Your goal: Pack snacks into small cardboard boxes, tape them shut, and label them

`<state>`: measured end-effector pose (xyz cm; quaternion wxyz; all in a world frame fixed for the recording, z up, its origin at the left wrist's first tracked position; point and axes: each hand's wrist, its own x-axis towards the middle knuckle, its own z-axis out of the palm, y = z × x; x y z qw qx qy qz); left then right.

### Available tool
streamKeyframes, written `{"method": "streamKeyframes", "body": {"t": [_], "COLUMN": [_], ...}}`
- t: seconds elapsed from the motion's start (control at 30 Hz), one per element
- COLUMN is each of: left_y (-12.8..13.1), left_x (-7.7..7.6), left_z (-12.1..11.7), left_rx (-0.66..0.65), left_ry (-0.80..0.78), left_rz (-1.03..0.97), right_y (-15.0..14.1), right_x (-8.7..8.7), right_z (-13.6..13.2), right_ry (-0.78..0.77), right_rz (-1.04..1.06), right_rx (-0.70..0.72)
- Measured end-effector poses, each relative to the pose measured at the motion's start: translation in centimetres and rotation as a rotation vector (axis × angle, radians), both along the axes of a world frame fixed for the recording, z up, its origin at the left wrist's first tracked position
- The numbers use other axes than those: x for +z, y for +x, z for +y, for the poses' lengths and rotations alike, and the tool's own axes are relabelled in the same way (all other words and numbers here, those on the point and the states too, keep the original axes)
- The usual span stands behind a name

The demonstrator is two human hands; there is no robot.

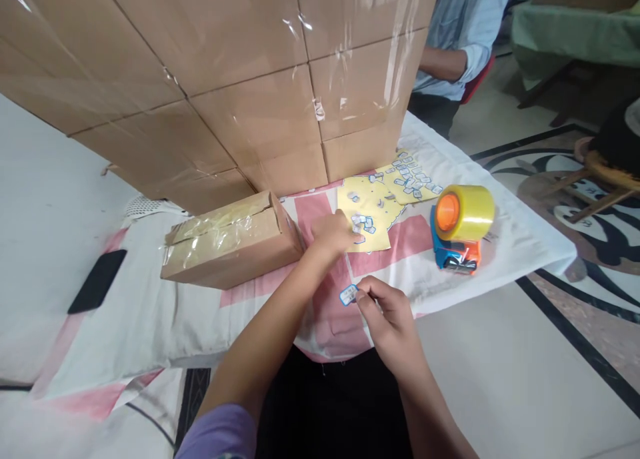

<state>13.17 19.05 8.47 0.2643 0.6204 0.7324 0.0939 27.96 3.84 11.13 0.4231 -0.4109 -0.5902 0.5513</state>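
Observation:
My right hand [387,315] pinches a small blue-edged sticker [349,294] just above the table's front edge. My left hand [333,233] is closed on the near corner of a yellow backing sheet [367,209] that carries a few blue-edged stickers. It lies on the pink and white cloth [150,319]. A second yellow sheet [407,179] with several stickers lies just behind it. A small taped cardboard box [230,242] rests to the left of my left hand.
A tall stack of taped cardboard boxes [225,79] fills the back. A blue and orange tape dispenser [457,232] with a clear roll stands at the right. A black phone [97,281] lies far left. Another person in a light blue shirt [460,32] sits behind the table.

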Motion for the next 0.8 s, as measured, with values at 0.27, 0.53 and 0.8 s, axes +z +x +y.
{"method": "streamKeyframes", "body": {"t": [0.27,0.53,0.8], "left_y": [-0.6,-1.7,-0.7], "left_x": [0.8,2.1,2.0], "left_z": [-5.4,-15.4,-18.8], "left_rx": [-0.052,-0.181,0.151], "left_ry": [0.219,0.358,0.767], "left_rz": [-0.087,-0.620,-0.775], "right_y": [0.4,0.3,-1.3], "right_x": [-0.7,-1.0,-0.8], "right_z": [0.6,0.6,-0.4], "right_ry": [0.031,0.148,0.117], "right_rz": [-0.006,-0.121,-0.043], "right_rx": [-0.015,-0.015,0.030]}}
